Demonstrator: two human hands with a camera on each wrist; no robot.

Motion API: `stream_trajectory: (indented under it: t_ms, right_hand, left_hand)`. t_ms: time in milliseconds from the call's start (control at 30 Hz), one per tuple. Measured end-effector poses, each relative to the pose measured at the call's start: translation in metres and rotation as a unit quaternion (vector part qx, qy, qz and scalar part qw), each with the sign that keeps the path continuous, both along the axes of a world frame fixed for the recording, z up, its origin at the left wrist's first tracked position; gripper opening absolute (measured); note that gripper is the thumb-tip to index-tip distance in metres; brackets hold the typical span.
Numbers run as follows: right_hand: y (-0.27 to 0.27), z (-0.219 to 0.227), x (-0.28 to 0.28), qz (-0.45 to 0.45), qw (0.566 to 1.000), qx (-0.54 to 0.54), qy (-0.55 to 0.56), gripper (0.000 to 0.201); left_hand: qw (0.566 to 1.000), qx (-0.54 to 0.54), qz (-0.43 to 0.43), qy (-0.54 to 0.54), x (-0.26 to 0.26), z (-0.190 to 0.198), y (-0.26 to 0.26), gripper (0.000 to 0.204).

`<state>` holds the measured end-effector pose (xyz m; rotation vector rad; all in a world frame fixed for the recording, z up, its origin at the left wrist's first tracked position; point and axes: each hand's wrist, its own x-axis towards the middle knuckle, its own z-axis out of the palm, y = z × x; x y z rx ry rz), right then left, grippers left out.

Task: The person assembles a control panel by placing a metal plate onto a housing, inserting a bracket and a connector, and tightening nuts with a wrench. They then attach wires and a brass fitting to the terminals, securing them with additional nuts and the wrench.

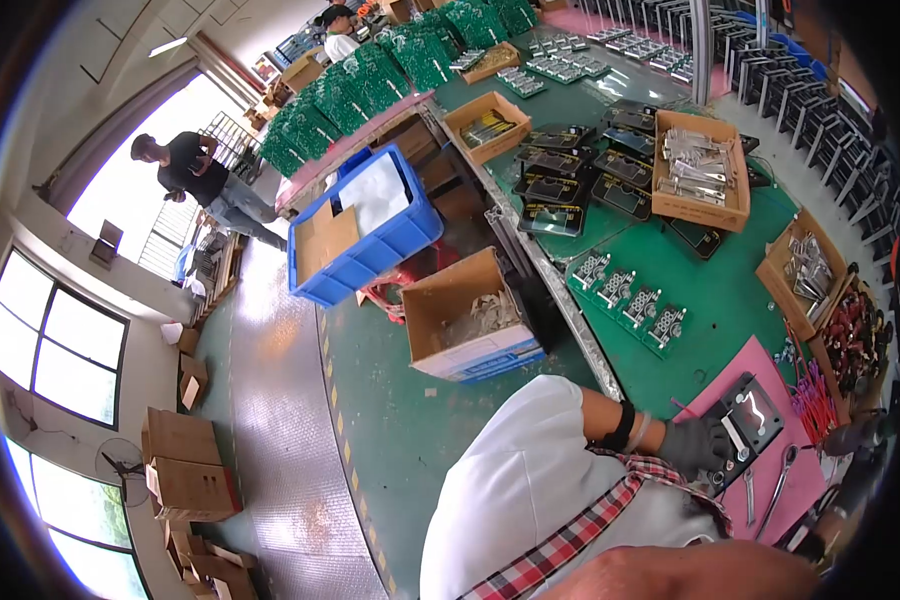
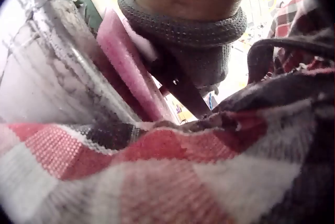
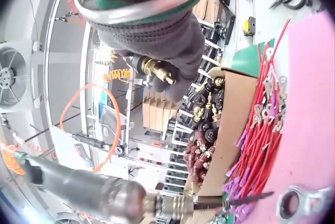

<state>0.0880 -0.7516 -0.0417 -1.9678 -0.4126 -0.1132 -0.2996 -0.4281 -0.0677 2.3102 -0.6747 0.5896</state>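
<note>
Two gloved hands work at the near corner of a green bench. The left hand (image 1: 698,443) lies on a dark plate (image 1: 753,418) that sits on a pink mat (image 1: 735,375); its fingers curl over the plate's near edge, gripping it. The plate's long axis runs from the hand up and away to the right, and a pale S-shaped mark shows on its face. In the left wrist view the glove (image 2: 201,51) presses against the pink mat edge (image 2: 123,59), with plaid cloth filling the foreground.

The right hand (image 3: 157,41) pinches one brass-tipped black connector (image 3: 154,69), its brass end pointing down and right, just above a cardboard box (image 3: 233,124) of like connectors, black and dark red. A bundle of red wires (image 3: 261,145) lies beside the box on the pink mat. A driver (image 3: 104,195) lies across the bottom, tip pointing right.

One wrench (image 1: 776,488) rests on the mat near the plate. Four small assemblies (image 1: 628,297) stand in a row farther up the bench. No writing can be read
</note>
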Motion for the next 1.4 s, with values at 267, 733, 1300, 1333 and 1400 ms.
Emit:
stream_trajectory:
  t_ms: [267, 733, 1300, 1333, 1400]
  right_hand:
    - [-0.023, 0.036, -0.207, 0.296, 0.895, 0.180, 0.281, 0.034]
    - [0.150, 0.105, -0.335, 0.154, 0.934, 0.191, 0.261, 0.019]
    - [0.126, 0.060, -0.299, 0.080, 0.982, -0.119, -0.122, 0.043]
    - [0.110, 0.036, -0.284, -0.017, 0.999, -0.036, -0.013, 0.047]
    - [0.091, 0.043, -0.282, -0.066, 0.985, 0.035, 0.158, 0.048]
  left_hand:
    - [0.996, -0.082, -0.004, 0.047, 0.010, 0.046, -0.014, 0.048]
    - [0.902, -0.380, 0.041, 0.203, -0.010, 0.096, -0.019, 0.035]
    - [0.554, -0.639, -0.070, 0.530, 0.006, 0.104, -0.024, 0.033]
    - [0.575, -0.630, -0.069, 0.518, 0.007, 0.104, -0.022, 0.033]
    - [0.614, -0.616, -0.064, 0.489, 0.006, 0.103, -0.019, 0.034]
